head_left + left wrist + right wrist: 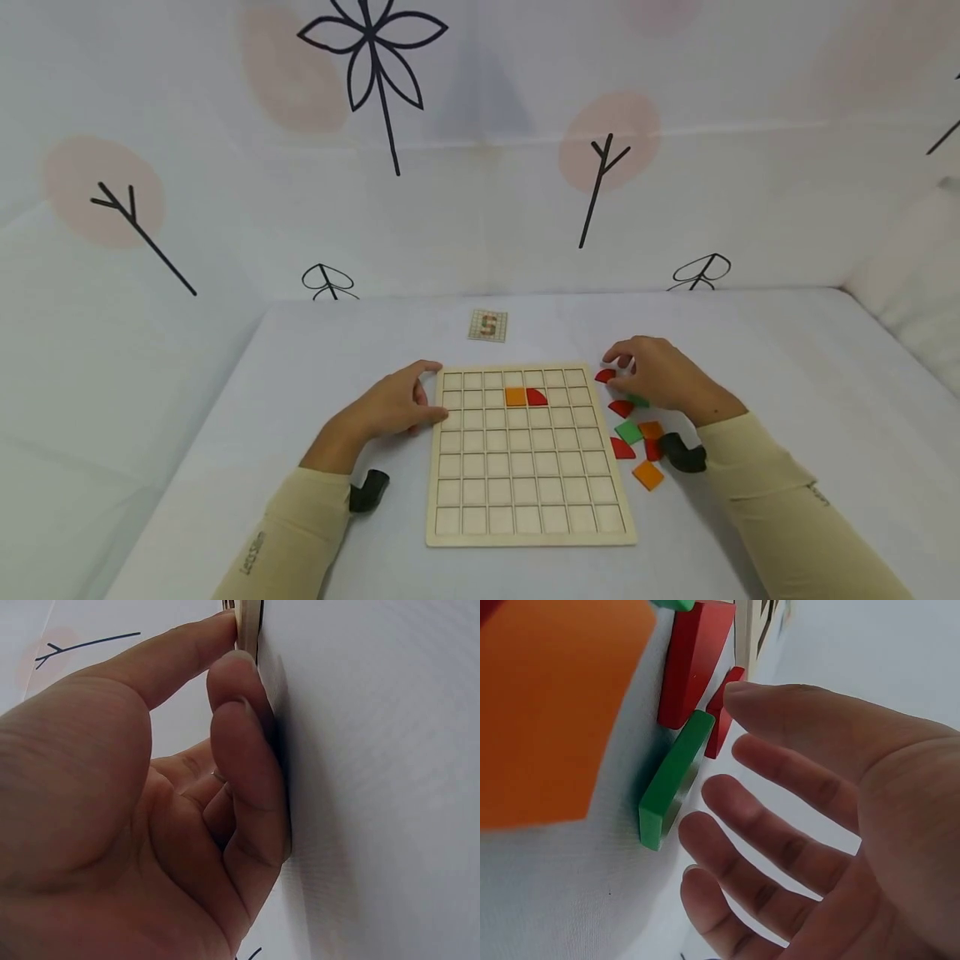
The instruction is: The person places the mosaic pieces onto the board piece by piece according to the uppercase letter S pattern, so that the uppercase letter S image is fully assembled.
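A wooden grid board (532, 490) lies flat on the table. In its second row sit an orange square tile (515, 397) and, beside it, a red quarter-circle tile (537, 397). My left hand (393, 404) touches the board's left edge, index fingertip at the far corner and thumb lower down; its other fingers curl loosely. Over the loose tiles at the right is my right hand (660, 375), its thumb tip right at a red quarter-circle tile (604, 376). In the right wrist view the fingers of that hand (802, 817) stand apart beyond a green tile (673, 780).
Several loose tiles lie right of the board, among them a green square (628, 431), an orange square (648, 475) and a red quarter circle (622, 448). A small pattern card (488, 325) showing an S lies behind the board. A white patterned cloth (480, 208) hangs behind the table.
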### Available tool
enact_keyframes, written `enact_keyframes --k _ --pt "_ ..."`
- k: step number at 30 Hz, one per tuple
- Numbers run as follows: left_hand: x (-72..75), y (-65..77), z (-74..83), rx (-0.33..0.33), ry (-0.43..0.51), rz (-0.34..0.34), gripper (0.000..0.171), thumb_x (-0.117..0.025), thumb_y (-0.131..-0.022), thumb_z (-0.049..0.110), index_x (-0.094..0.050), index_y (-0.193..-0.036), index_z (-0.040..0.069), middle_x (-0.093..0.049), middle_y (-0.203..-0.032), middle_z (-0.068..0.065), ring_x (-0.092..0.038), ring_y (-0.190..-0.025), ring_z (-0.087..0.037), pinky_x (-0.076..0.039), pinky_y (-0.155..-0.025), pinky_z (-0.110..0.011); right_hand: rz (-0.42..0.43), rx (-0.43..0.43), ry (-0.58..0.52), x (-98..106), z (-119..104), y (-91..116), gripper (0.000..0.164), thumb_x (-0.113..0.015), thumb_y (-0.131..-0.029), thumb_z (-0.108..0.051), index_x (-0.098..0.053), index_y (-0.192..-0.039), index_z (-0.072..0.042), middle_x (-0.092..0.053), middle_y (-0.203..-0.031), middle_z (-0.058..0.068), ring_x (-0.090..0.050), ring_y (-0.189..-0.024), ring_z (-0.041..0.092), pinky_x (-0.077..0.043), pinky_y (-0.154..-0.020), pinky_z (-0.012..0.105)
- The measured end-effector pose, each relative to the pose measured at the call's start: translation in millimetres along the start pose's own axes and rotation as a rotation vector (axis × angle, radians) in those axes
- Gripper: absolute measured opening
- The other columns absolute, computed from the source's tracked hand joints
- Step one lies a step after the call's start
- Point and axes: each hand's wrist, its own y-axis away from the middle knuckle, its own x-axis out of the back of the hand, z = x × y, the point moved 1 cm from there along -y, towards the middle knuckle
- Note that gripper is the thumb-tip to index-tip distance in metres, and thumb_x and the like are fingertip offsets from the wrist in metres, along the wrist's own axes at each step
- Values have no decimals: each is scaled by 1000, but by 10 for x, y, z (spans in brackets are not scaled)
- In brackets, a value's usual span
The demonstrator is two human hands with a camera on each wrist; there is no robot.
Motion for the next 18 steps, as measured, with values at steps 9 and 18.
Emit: enact_keyframes --k 9,18 --pt "-16 -3 -6 -7 1 -4 75 -79 -86 31 -41 -150 22 -61 -84 -4 -56 -61 -16 -42 -62 -29 -10 8 4 -17 11 19 32 -73 -88 -17 -70 -118 -4 -66 -108 17 -58 -95 29 -54 -78 41" --pt "-4 9 2 5 -3 5 75 -79 -86 31 -41 -150 22 -61 -83 -4 -56 -61 -16 -41 -61 -29 -1 35 2 0 -18 27 26 -71 -87 -13 -72 -112 -5 -66 -106 15 -57 -94 28 -52 -78 40"
